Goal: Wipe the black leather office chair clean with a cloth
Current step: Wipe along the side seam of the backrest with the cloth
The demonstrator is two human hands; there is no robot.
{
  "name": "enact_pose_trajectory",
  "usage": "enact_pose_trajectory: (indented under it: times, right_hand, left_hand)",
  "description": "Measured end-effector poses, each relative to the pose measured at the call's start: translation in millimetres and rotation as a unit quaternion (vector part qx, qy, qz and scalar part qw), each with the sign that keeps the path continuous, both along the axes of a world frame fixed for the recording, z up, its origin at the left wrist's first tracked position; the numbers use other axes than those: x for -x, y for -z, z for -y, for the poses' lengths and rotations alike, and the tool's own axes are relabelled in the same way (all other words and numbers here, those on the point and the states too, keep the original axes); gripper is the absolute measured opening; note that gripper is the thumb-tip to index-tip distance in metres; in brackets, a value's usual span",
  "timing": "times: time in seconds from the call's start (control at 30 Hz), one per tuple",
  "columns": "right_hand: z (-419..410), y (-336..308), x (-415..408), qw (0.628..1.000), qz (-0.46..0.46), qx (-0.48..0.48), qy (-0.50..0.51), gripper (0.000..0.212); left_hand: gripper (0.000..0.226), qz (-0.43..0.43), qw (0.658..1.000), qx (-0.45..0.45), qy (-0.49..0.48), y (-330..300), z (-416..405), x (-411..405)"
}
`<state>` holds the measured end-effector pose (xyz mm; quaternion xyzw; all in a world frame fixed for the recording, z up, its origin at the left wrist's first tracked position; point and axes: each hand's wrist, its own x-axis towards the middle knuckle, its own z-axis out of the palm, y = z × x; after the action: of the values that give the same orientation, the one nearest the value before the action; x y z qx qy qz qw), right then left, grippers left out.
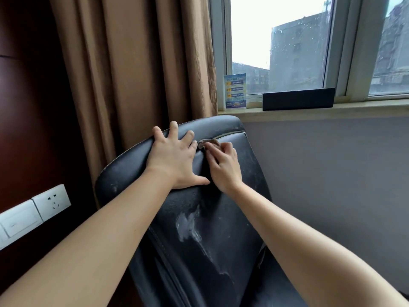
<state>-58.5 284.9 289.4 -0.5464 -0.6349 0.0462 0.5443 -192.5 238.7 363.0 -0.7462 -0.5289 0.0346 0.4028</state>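
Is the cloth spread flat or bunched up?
Bunched up: the cloth shows only as a small brown wad pinched in the right hand against the chair.

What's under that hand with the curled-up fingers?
A small brown cloth pokes out from under the right hand, pressed on the black chair. Most of the cloth is covered.

My right hand [223, 167] covers nearly all of the cloth [210, 143]; I see only a brown edge past the fingertips. The chair [210, 229] runs off the bottom edge, so its seat and base are out of view. The print on the window card [235, 90] is too small to read.
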Motion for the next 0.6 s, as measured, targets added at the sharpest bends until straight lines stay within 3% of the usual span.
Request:
enact_pose_trajectory:
  times: [0.1,0.2,0.43,0.6]
  right_hand:
    - [4,7,3,0.999,0.009,-0.034,-0.02,0.032]
    - [-8,-6,-6,0.997,-0.04,0.047,-0.036,0.032]
    - [-38,-30,-29,0.987,-0.032,0.154,0.02,0.036]
    - [-22,-9,-14,0.993,-0.087,0.072,-0.036,0.033]
  left_hand:
    - [0.108,-0.002,1.0,0.006,-0.002,0,-1,-2]
    - [0.11,-0.003,1.0,0.008,-0.007,0,-3,-3]
    - [0.113,-0.005,1.0,0.014,-0.006,0,-3,-2]
    - [0.113,-0.007,1.0,0.014,-0.011,0,-3,-1]
